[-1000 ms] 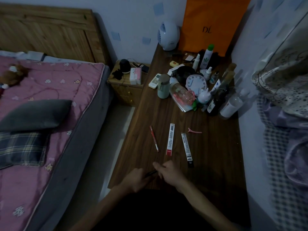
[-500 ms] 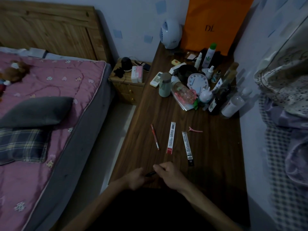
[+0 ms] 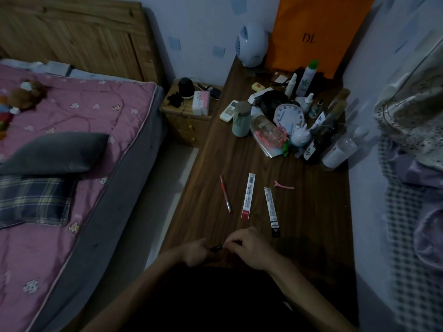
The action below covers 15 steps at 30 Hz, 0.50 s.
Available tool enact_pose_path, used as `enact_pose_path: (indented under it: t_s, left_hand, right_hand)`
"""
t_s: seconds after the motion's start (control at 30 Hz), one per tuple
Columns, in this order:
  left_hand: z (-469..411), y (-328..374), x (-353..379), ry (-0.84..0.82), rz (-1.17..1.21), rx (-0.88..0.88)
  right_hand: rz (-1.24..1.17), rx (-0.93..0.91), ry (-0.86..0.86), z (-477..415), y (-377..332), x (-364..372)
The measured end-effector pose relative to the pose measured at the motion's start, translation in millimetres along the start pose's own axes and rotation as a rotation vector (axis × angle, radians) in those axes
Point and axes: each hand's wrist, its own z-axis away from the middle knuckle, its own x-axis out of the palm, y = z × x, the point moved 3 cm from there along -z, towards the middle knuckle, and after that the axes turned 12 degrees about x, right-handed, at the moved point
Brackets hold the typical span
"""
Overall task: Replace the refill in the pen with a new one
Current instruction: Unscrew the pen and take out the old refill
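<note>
The only writing I can read is "DL" on the orange paper bag (image 3: 309, 38) at the far wall; the print on the two flat refill packets, one red-ended (image 3: 248, 195) and one black-ended (image 3: 271, 210), is too small. I hold the dark pen (image 3: 217, 248) over the near edge of the wood-grain desk (image 3: 311, 224). My left hand (image 3: 194, 252) and right hand (image 3: 249, 248) each curl their fingers round one end. Its long axis runs crosswise, left to right. A slim red pen (image 3: 224, 194) lies lengthwise beside the packets.
</note>
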Motion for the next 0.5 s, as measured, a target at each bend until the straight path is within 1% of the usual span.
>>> enact_pose_path:
  t_s: [0.1, 0.2, 0.33, 0.4, 0.5]
  left_hand:
    - [0.2, 2.6, 0.8, 0.061, -0.083, 0.014]
    - [-0.5, 6.6, 0.6, 0.053, -0.115, 0.028]
    - [-2.9, 8.2, -0.7, 0.113, -0.246, 0.081]
    - [-2.7, 7.2, -0.5, 0.118, -0.278, 0.073]
    - [-4.4, 3.0, 0.2, 0.156, -0.275, 0.047]
  right_hand:
    - [0.010, -0.002, 0.026, 1.4, -1.8, -4.0]
    - [-0.015, 0.030, 0.063, 2.7, -2.8, -6.0]
    - [-0.132, 0.059, 0.117, 2.5, -5.1, -8.4]
    - [-0.205, 0.112, 0.134, 1.4, -4.2, -8.7]
    - [-0.171, 0.193, 0.164, -2.1, -0.1, -7.2]
